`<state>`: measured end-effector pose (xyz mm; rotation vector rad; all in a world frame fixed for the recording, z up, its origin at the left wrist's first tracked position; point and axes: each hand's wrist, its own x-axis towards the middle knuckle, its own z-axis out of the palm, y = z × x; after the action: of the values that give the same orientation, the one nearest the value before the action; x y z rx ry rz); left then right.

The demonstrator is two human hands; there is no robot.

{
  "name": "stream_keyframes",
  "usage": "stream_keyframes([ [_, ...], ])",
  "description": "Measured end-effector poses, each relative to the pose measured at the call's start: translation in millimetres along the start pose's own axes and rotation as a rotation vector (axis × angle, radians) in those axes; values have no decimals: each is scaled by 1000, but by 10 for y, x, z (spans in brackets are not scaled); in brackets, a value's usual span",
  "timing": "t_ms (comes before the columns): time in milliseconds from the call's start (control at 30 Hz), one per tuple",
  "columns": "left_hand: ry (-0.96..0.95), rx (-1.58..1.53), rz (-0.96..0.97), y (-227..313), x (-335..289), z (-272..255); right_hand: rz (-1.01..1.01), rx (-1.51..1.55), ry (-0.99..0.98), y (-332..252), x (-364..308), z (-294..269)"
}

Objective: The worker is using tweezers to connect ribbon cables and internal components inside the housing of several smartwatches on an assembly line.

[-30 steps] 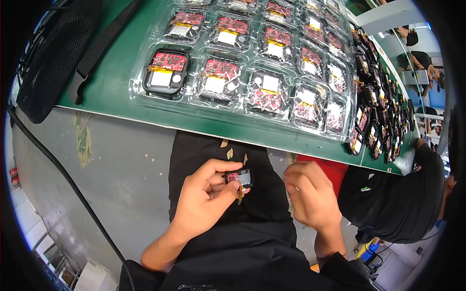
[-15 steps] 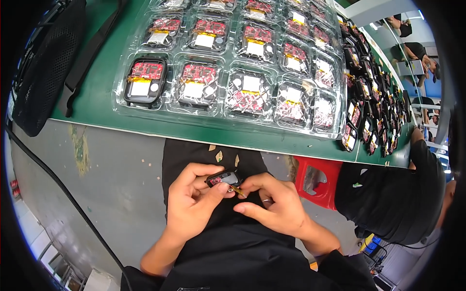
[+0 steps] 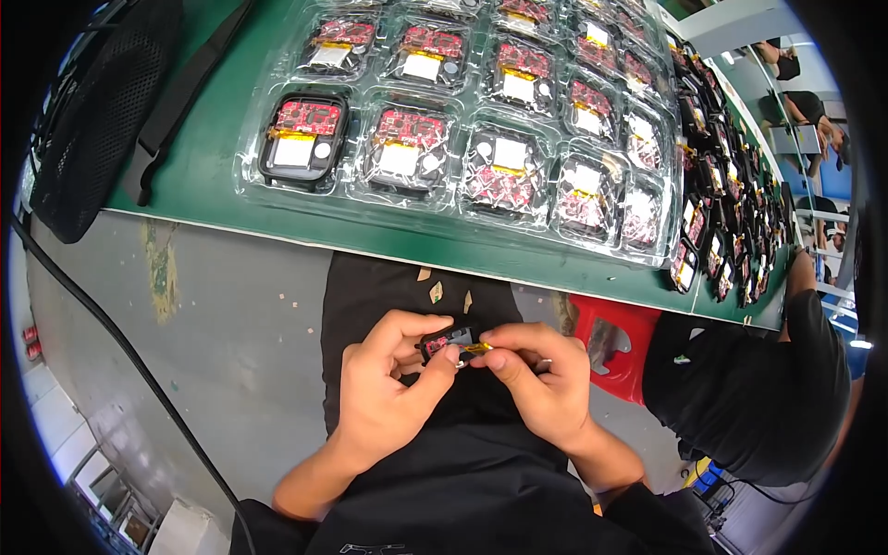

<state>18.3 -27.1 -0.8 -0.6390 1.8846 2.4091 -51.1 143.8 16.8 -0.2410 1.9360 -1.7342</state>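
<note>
Above my lap, my left hand (image 3: 388, 393) grips a small black-framed device housing (image 3: 440, 345) with a red circuit board inside. The thumb lies across its near edge and the fingers support it from behind. At the housing's right end, my right hand (image 3: 544, 384) pinches a thin yellow strip (image 3: 478, 348) between thumb and forefinger. The strip meets the housing, but my fingers hide much of the joint. Similar housings with red boards and white battery-like blocks fill a clear plastic tray (image 3: 242, 176) on the green table (image 3: 208, 208).
Many more housings (image 3: 717, 185) lie piled at the table's right. A black mesh bag (image 3: 106, 120) with a strap rests at the left. Beside me on the right are a red stool (image 3: 592, 324) and a person in black (image 3: 740, 388). A black cable (image 3: 120, 351) hangs at the left.
My right thumb has closed against the forefinger on the yellow strip; before, it stood apart. Both hands and the housing appear slightly further right, as does the whole scene.
</note>
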Motion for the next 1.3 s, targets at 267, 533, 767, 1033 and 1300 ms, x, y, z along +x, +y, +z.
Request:
stream_keyframes([
  [267,27,-7,8,5,35,24,-374,-454,-36,-149,31,-9],
  [533,58,75,44,-16,16,23,-229,-535,24,-217,76,58],
  [767,10,195,112,-49,16,0,-256,-550,5,-189,132,84],
  [1033,-34,199,84,-104,14,-89,-111,-445,-33,-147,191,77],
  [1300,-166,206,-7,24,49,-136,16,-412,81,-121,158,71],
])
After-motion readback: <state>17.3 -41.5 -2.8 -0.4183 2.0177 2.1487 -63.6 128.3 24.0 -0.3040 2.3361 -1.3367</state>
